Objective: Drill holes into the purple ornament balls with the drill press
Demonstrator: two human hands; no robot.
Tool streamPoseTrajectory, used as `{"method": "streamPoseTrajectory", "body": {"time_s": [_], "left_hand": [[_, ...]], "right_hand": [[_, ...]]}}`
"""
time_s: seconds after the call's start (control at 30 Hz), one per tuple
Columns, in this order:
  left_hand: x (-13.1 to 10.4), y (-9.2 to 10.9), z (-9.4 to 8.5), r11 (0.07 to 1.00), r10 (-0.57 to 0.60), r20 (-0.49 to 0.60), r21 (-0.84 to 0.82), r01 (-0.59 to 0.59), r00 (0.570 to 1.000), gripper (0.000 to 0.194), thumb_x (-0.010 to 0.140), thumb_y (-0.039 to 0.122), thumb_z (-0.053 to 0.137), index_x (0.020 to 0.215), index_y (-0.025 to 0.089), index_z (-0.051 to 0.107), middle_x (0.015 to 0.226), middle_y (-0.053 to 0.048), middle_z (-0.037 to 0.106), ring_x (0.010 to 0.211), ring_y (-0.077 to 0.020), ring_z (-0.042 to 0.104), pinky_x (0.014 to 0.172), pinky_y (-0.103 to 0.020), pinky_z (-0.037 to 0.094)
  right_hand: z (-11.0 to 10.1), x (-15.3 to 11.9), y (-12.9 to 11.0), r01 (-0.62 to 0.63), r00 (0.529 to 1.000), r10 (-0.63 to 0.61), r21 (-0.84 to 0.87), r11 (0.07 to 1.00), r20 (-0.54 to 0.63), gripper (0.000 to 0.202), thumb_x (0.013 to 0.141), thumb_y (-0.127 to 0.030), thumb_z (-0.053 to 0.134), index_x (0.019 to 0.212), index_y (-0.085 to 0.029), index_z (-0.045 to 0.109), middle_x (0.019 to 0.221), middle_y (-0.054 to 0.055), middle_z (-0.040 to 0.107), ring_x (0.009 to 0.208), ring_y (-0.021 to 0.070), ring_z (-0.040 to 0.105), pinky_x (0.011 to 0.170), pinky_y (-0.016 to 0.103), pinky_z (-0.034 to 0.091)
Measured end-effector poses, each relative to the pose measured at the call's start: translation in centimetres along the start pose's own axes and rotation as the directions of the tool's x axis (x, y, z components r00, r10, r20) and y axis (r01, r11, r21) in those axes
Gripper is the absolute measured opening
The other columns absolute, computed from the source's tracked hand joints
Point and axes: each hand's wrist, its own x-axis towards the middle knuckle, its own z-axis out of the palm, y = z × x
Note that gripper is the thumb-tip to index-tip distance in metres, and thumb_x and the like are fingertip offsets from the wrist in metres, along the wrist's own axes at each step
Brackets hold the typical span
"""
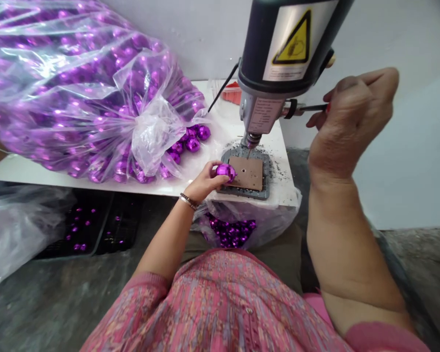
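My left hand [207, 182] is closed on a shiny purple ball [226, 172], held at the left edge of a brown board [255, 177] with a small hole in it. The board lies on the grey base [266, 188] of a drill press [260, 93], whose chuck stands above it. At the right, my right hand [346, 115] is wrapped round the red-tipped end of the press's lever [311, 108]. Several loose purple balls [192, 144] lie on the white table beside the mouth of a big clear bag.
A large clear bag of purple balls [69, 93] covers the table's left side. An open bag with purple balls [232, 232] hangs at the front edge of the table [289, 188]. Dark crates [84, 227] stand low at the left. Dark shavings surround the base.
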Motion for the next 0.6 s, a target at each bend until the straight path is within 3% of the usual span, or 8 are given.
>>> {"method": "streamPoseTrajectory", "body": {"time_s": [0.1, 0.27, 0.43, 0.6], "left_hand": [[1.4, 0.4, 0.7, 0.96, 0.046, -0.067, 0.277, -0.025, 0.997, 0.057, 0.073, 0.033, 0.082, 0.123, 0.016, 0.06, 0.098, -0.004, 0.071, 0.074, -0.0119, 0.062, 0.066, -0.024, 0.048], [3.2, 1.4, 2.0, 0.826, 0.115, -0.06, 0.56, -0.061, 0.992, 0.049, 0.074, 0.031, 0.08, 0.119, 0.013, 0.07, 0.104, -0.005, 0.074, 0.089, -0.0167, 0.064, 0.083, -0.028, 0.051], [3.7, 2.5, 2.9, 0.728, 0.094, -0.049, 0.685, -0.035, 0.994, 0.062, 0.076, 0.031, 0.079, 0.132, 0.009, 0.067, 0.112, -0.008, 0.075, 0.095, -0.0188, 0.065, 0.089, -0.029, 0.051], [4.2, 3.0, 3.4, 0.654, 0.095, -0.038, 0.756, -0.033, 0.995, 0.064, 0.075, 0.03, 0.079, 0.135, 0.012, 0.066, 0.116, -0.008, 0.075, 0.099, -0.0198, 0.066, 0.094, -0.03, 0.051]], "right_hand": [[0.1, 0.1, -0.1, -0.016, 1.0, 0.016, 0.013, 1.0, 0.01, 0.02, 0.094, -0.024, 0.042, 0.078, -0.018, 0.032, 0.072, -0.006, 0.034, 0.06, -0.0028, 0.036, 0.059, 0.015, 0.036], [0.0, 0.2, -0.5, -0.019, 0.999, 0.02, -0.009, 1.0, 0.035, 0.019, 0.095, -0.025, 0.041, 0.078, -0.017, 0.034, 0.072, -0.006, 0.038, 0.059, -0.0043, 0.037, 0.063, 0.013, 0.036], [-0.2, 0.3, -0.8, 0.014, 0.998, -0.015, 0.014, 1.0, 0.061, 0.019, 0.091, -0.027, 0.045, 0.079, -0.019, 0.034, 0.069, -0.007, 0.042, 0.057, -0.002, 0.036, 0.067, 0.017, 0.04], [-0.3, 0.3, -0.8, 0.022, 0.995, -0.025, 0.032, 0.999, 0.097, 0.021, 0.09, -0.033, 0.044, 0.078, -0.019, 0.033, 0.071, -0.007, 0.042, 0.054, -0.0018, 0.034, 0.071, 0.018, 0.043]]}}
